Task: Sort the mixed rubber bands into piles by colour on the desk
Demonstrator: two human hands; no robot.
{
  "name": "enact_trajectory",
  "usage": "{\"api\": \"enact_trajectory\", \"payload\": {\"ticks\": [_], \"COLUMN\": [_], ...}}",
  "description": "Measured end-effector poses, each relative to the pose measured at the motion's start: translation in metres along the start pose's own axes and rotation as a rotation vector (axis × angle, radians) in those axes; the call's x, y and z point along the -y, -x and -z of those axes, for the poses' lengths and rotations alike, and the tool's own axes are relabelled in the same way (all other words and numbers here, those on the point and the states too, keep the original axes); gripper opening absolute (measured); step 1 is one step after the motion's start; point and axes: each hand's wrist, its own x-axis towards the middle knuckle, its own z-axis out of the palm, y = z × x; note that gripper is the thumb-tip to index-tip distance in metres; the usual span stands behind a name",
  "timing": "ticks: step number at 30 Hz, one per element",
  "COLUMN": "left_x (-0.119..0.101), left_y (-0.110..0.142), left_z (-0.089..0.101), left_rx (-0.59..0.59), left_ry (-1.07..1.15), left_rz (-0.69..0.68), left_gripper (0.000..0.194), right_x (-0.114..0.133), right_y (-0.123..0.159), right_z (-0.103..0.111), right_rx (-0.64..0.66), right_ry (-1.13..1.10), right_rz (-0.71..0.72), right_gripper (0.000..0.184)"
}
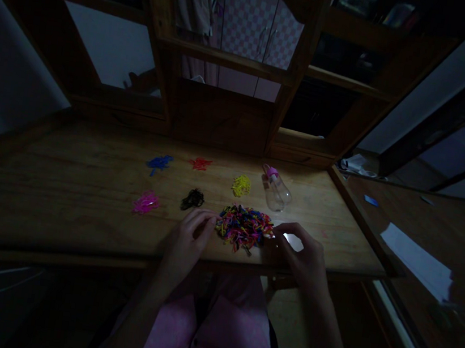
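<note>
Between left hand and right hand, mixed pile is sitting; both are touching its edges, can't tell if grasping. Bits probably handling light, bendy, slippery: best pinched singly, mid-length.

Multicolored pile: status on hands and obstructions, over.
Left hand at left edge of multicolored pile, right hand at its right edge; grips unclear. Pile heaped, colors mixed. Clear bulb-shaped bottle lies beyond, not between hands.

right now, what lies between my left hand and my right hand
In the head view, a mixed heap of small, thin, multicoloured pieces lies on the wooden tabletop between your left hand and your right hand.
</note>
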Motion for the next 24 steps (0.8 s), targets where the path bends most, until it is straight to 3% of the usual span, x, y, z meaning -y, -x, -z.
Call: {"api": "enact_trajectory", "payload": {"ticks": [12, 18, 24], "left_x": [-0.003, -0.002, -0.003], "left_y": [0.0, 0.0, 0.0], "left_z": [0.001, 0.0, 0.001], "left_rx": [0.005, 0.0, -0.001], "left_ry": [0.004, 0.005, 0.0], "left_rz": [-0.004, -0.003, -0.006], "left_gripper": [0.023, 0.023, 0.024], "right_x": [0.011, 0.015, 0.013], "right_y": [-0.012, -0.015, -0.018], "right_z": [-0.016, -0.022, -0.022], "right_rx": [0.021, 0.036, 0.059], "right_ry": [-0.18, -0.189, -0.233], "right_rz": [-0.056, -0.011, -0.09], "right_gripper": [0.014, 0.017, 0.024]}}
